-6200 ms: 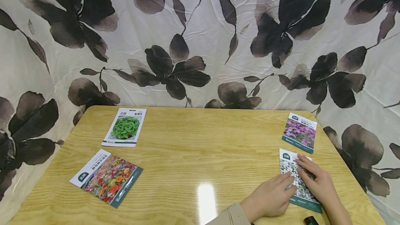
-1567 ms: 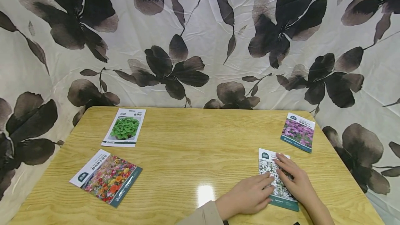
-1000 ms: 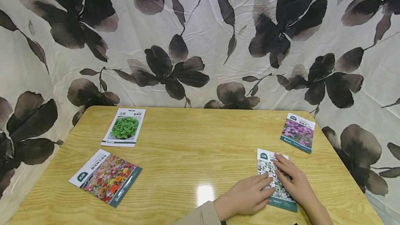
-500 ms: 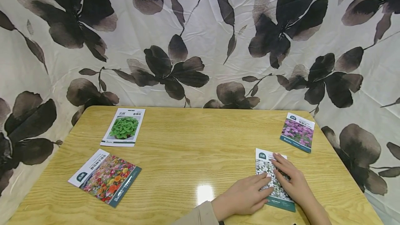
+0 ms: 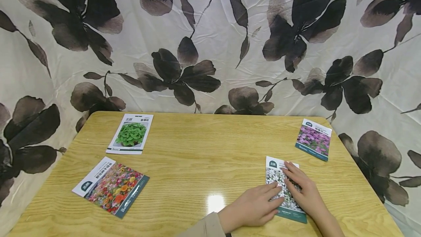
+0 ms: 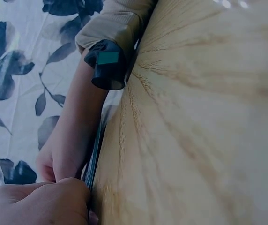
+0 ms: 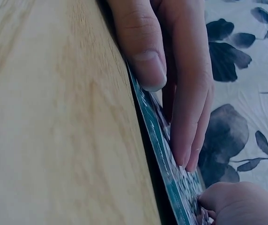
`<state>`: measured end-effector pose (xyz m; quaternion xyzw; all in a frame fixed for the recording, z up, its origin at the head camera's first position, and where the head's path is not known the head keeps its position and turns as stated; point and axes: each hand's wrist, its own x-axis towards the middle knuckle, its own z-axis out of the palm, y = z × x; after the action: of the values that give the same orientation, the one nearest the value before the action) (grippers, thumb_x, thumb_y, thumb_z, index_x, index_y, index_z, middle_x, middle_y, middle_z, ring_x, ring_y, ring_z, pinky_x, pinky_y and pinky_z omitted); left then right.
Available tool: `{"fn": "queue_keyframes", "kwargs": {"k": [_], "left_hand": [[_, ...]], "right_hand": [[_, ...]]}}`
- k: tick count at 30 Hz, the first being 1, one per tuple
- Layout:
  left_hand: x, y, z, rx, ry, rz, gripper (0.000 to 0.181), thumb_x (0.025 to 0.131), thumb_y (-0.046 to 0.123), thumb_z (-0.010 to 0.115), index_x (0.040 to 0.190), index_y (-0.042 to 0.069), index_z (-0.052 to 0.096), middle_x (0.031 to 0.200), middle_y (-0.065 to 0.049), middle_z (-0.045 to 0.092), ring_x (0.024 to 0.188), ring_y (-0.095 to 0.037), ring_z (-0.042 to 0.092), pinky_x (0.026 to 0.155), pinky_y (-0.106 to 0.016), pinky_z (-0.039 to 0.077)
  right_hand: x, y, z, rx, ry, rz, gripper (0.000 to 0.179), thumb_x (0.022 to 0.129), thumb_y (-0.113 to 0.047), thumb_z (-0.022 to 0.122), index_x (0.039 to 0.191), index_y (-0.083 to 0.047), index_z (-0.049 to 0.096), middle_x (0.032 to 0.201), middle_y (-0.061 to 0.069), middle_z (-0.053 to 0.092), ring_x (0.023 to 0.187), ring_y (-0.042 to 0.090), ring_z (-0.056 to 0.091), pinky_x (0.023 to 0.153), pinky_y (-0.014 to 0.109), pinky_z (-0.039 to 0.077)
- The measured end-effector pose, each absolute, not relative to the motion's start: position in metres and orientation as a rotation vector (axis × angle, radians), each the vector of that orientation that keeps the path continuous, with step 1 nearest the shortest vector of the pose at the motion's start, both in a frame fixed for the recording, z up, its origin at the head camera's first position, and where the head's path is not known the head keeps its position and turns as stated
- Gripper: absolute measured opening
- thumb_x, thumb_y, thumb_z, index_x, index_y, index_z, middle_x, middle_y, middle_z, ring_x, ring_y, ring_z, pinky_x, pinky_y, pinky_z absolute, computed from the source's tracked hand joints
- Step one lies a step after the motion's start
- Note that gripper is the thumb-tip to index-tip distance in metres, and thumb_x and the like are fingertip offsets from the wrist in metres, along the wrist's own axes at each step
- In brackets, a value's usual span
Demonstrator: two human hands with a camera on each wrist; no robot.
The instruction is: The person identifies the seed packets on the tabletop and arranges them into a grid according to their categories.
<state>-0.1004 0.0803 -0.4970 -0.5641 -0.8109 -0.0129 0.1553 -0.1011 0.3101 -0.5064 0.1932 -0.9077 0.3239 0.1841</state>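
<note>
Both bare hands rest on a white-flower seed packet (image 5: 275, 174) lying at the right front of the wooden table. My left hand (image 5: 251, 206) lays its fingers across the packet's lower left part. My right hand (image 5: 304, 189) spreads its fingers along the right side, covering part of the flower picture. In the right wrist view, the left thumb (image 7: 149, 70) is just above the teal bottom strip of the packet (image 7: 153, 131), and part of the right hand (image 7: 244, 204) shows below. The left wrist view has the left hand (image 6: 40, 201) close up beside the right forearm (image 6: 75, 112).
A purple-flower packet (image 5: 314, 139) lies at the back right. To the left are a green-leaf packet (image 5: 129, 134) and a mixed-flower packet (image 5: 112, 187). Behind the table (image 5: 210, 149) hangs a floral cloth (image 5: 227, 46).
Both hands and the white-flower packet under them have slid left along the table. The other three packets stay put. A small black object at the front edge has left the head view.
</note>
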Motion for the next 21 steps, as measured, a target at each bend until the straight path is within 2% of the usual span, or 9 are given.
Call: {"fn": "queue_keyframes", "kwargs": {"k": [12,21], "left_hand": [[-0.1,0.068,-0.494,-1.63,-2.368,-0.038,0.045,0.106,0.036,0.038,0.144,0.018,0.054,0.152,-0.007,0.044,0.143,-0.022,0.036,0.116,-0.028,0.028],[-0.1,0.06,-0.498,-1.61,-2.374,-0.054,0.045,0.107,0.036,0.036,0.145,0.018,0.053,0.153,-0.007,0.043,0.143,-0.022,0.036,0.115,-0.028,0.03]], "right_hand": [[-0.101,0.299,-0.506,0.586,-2.544,0.898,0.041,0.088,0.001,0.07,0.129,-0.003,0.066,0.139,0.018,0.056,0.139,0.011,0.04,0.107,0.005,0.022],[-0.105,0.293,-0.512,0.608,-2.536,0.892,0.042,0.088,0.001,0.07,0.13,-0.002,0.066,0.14,0.018,0.056,0.139,0.016,0.042,0.109,0.007,0.021]]}}
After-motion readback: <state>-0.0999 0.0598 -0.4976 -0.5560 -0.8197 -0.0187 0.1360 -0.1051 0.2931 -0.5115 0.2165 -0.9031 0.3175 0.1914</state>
